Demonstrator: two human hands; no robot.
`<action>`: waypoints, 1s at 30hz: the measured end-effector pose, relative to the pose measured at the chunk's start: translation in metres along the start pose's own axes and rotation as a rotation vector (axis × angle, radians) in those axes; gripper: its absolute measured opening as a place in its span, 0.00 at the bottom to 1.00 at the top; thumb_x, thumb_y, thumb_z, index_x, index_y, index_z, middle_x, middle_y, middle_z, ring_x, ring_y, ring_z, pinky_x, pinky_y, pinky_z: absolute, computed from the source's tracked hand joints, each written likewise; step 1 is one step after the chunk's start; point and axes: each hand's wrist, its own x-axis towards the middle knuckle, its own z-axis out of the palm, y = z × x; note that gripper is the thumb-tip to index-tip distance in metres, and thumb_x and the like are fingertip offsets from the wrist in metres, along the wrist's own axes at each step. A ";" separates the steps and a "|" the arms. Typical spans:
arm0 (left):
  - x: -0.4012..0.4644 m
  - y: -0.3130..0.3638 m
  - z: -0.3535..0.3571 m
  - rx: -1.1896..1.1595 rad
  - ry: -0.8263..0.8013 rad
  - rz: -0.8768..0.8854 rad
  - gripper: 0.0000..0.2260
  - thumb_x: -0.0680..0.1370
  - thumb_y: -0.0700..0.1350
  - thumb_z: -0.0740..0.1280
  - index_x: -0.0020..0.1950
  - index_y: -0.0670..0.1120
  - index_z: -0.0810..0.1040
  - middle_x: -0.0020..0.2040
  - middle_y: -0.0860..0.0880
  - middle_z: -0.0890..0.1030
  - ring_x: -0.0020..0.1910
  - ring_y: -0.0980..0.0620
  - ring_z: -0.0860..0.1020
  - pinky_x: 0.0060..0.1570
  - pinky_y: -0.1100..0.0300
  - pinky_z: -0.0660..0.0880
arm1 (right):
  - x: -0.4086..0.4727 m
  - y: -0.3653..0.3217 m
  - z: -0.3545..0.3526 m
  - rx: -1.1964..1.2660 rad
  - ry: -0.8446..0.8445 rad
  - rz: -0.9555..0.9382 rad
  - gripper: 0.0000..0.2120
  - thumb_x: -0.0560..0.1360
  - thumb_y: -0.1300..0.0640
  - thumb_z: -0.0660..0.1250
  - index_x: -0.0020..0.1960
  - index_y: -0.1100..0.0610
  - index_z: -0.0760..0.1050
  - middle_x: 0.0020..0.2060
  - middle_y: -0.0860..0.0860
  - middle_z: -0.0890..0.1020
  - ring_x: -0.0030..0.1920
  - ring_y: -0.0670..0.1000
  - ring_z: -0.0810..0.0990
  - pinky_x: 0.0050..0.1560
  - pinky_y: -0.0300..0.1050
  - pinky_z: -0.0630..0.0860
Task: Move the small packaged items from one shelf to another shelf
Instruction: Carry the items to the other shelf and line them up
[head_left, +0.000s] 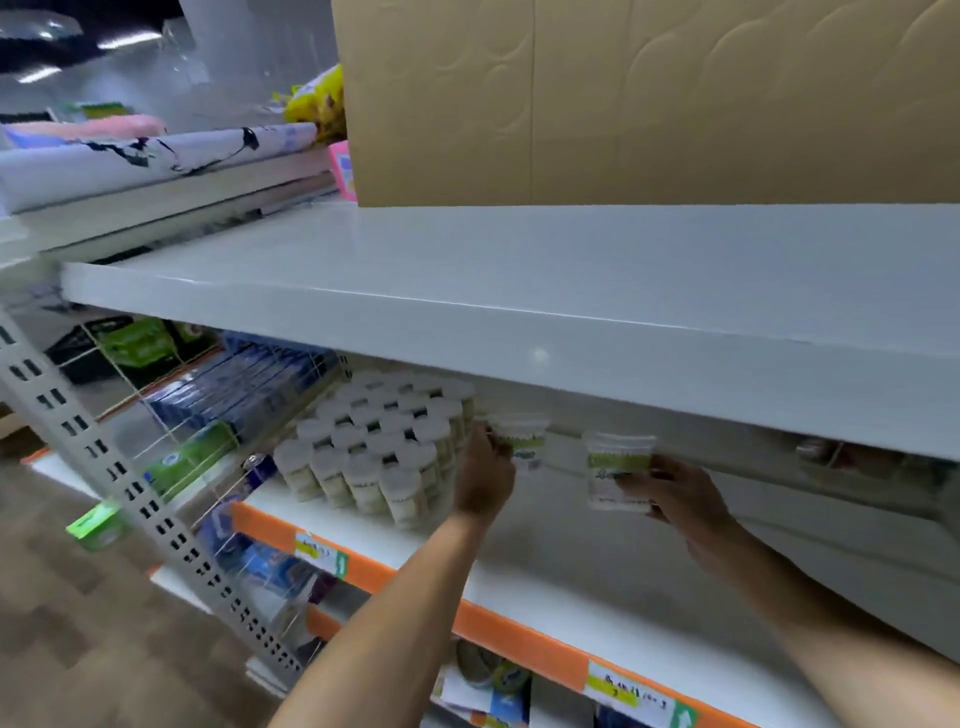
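Head view: left hand (485, 480) grips one small tub (522, 441); right hand (675, 499) grips a second tub (618, 470) — both held above the orange-edged shelf (519, 639). Set each upright beside the stacked tubs (374, 441) at 9 o'clock. Keep clear of the white shelf (467, 291) overhead at 12 o'clock — little headroom.

A cardboard box (644, 98) stands above, perhaps beside rolled sheets (156, 156).

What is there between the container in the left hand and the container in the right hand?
Nothing stands there. In the head view, only bare white shelf shows between the small clear plastic container in the left hand and the one in the right hand.
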 end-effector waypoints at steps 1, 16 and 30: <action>0.010 -0.004 0.002 0.002 0.000 0.014 0.05 0.78 0.33 0.61 0.50 0.43 0.70 0.43 0.49 0.74 0.44 0.48 0.73 0.37 0.65 0.65 | 0.002 -0.001 0.004 0.004 0.021 -0.006 0.08 0.69 0.61 0.76 0.46 0.51 0.85 0.42 0.49 0.87 0.49 0.55 0.84 0.48 0.51 0.79; 0.089 -0.033 0.047 -0.076 -0.176 0.031 0.14 0.75 0.33 0.61 0.60 0.43 0.72 0.55 0.45 0.79 0.54 0.45 0.78 0.55 0.51 0.77 | 0.026 0.014 0.047 0.064 0.287 -0.028 0.10 0.69 0.63 0.76 0.50 0.56 0.83 0.44 0.55 0.86 0.46 0.56 0.83 0.46 0.51 0.78; 0.109 -0.040 0.066 -0.265 -0.229 0.008 0.24 0.74 0.31 0.62 0.70 0.39 0.67 0.63 0.39 0.74 0.61 0.43 0.75 0.64 0.50 0.73 | 0.067 0.017 0.072 -0.015 0.399 -0.072 0.16 0.66 0.61 0.81 0.46 0.53 0.75 0.40 0.50 0.84 0.39 0.47 0.83 0.37 0.40 0.77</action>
